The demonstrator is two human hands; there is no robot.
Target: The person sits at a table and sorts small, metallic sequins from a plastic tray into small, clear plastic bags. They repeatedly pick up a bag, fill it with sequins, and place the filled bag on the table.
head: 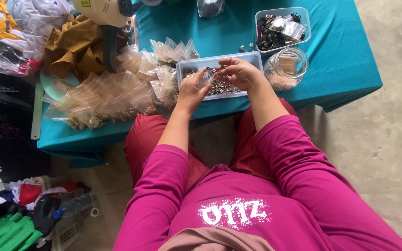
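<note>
over the shallow blue-grey tray (182, 69) of small metal fasteners (222, 87) on the teal table (345, 56), both hands meet: left hand (190, 90) pinching a small clear zip bag (205, 76), right hand (239, 73) with fingertips pressed together on what looks like a few fasteners at the bag's mouth. i'd say keep the mouth held wide and low over the tray so strays fall back in. left of it sits a heap of filled clear bags (112, 95), a round clear jar (285, 67) on the right, and behind that a clear tub (282, 27) of dark hardware.
</note>
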